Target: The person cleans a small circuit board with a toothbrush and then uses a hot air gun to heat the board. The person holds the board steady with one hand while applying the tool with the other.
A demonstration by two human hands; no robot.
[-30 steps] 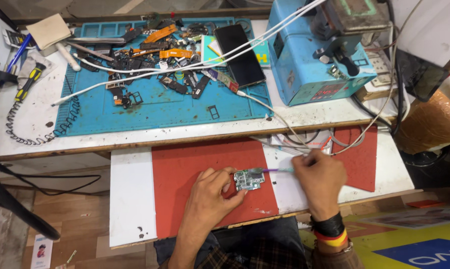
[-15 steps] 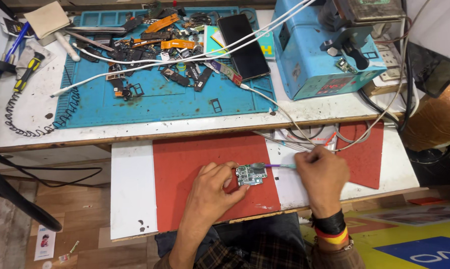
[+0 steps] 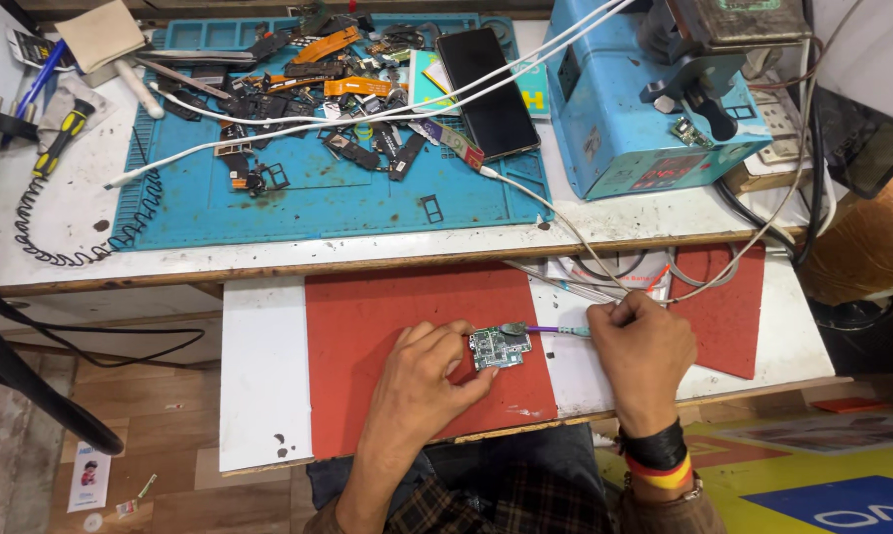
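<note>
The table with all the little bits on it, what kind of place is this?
Probably a phone repair bench. A small green circuit board lies under the left hand, loose phone parts clutter a blue work mat, and a black smartphone lies beside a blue boxy machine.

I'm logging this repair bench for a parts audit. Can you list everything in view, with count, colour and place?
circuit board: one, green, on the red mat, held at its left edge
brush tool: one, purple handle, tip over the board
red mat: one, on the white pull-out shelf
blue mat: one, upper bench, strewn with small parts
phone: one, black, on the blue mat
blue machine: one, upper right
screwdriver: one, yellow and black, far left
white cables: several, across the bench
left hand: steadies the board
right hand: holds the brush tool
</note>
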